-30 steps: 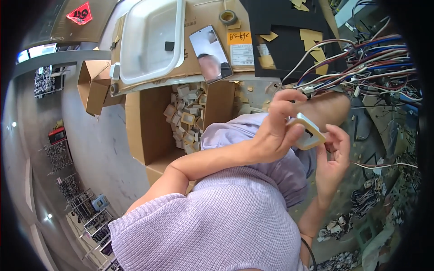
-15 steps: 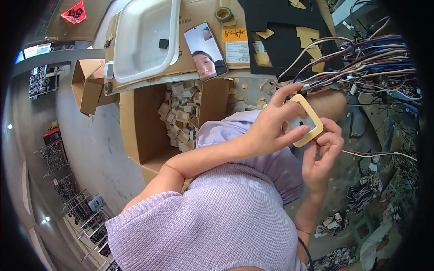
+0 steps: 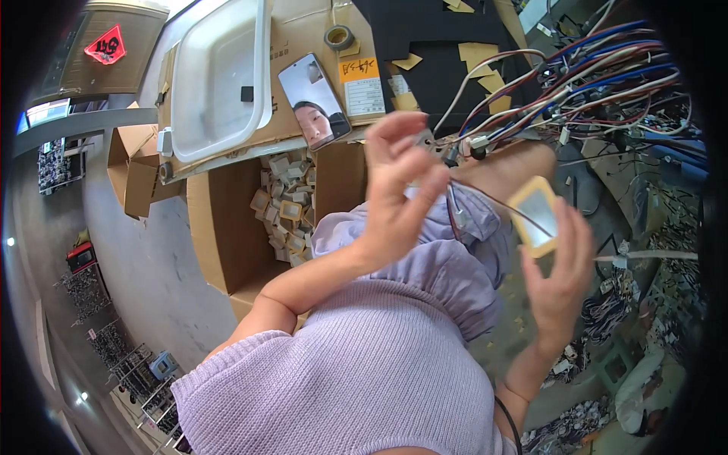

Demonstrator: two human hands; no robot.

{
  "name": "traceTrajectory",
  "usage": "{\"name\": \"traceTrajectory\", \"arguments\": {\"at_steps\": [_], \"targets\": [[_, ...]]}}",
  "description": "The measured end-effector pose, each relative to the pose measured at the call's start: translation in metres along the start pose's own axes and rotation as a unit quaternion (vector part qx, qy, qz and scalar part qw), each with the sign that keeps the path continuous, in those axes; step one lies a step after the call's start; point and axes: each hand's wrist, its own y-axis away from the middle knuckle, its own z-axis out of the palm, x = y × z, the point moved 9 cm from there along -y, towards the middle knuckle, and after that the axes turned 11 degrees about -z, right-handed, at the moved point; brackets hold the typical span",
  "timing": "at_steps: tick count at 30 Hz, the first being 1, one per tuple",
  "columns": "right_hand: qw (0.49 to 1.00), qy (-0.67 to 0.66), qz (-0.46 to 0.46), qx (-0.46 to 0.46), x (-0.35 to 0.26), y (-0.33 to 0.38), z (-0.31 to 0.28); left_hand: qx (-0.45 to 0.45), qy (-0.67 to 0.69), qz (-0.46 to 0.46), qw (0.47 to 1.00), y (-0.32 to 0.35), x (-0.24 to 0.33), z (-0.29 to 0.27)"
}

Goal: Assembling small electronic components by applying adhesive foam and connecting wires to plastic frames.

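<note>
My right hand (image 3: 561,280) grips a small square housing (image 3: 535,216) with a cream-yellow rim and a pale, shiny middle. Its thumb is at the lower edge and its fingers lie along the right side. A thin dark wire (image 3: 493,199) runs across the housing's face toward the left. Over my lap is my left hand (image 3: 398,193), smeared by motion, its fingers loosely bent and apart. Nothing shows clearly between them. The wire's left end passes close to its thumb, beside the connectors (image 3: 478,144) of the cable bundle.
Many coloured cables (image 3: 591,83) spread over the table at right. A phone (image 3: 312,102), a white tub (image 3: 216,83) and a tape roll (image 3: 339,36) are on the cardboard-covered table. Below it, an open carton (image 3: 220,227) holds many similar housings. Wire bundles (image 3: 607,303) lie at right.
My left hand has left the housing and moved left and up. The housing has gone slightly right and down with my right hand. The view has shifted, and the wire now crosses the housing.
</note>
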Motion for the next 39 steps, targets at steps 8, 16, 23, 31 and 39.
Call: {"name": "traceTrajectory", "arguments": {"at_steps": [8, 16, 23, 31, 39], "targets": [[0.978, -0.194, -0.022, 0.074, -0.029, -0.008, 0.0, -0.254, 0.078, -0.034, 0.964, 0.032, 0.006, 0.071], [0.915, -0.39, 0.079, 0.063, -0.013, -0.015, 0.035, -0.335, 0.173, -0.252, 0.892, 0.045, -0.034, 0.076], [0.916, -0.38, 0.104, 0.07, -0.008, -0.014, 0.036, -0.302, 0.094, -0.223, 0.922, 0.039, -0.031, 0.072], [0.877, -0.452, 0.156, 0.055, 0.007, -0.001, 0.045, -0.293, 0.112, -0.228, 0.922, 0.042, -0.038, 0.073], [0.886, -0.448, 0.119, 0.018, 0.004, -0.008, 0.042, -0.394, 0.353, -0.478, 0.701, 0.066, -0.042, 0.098]]}}
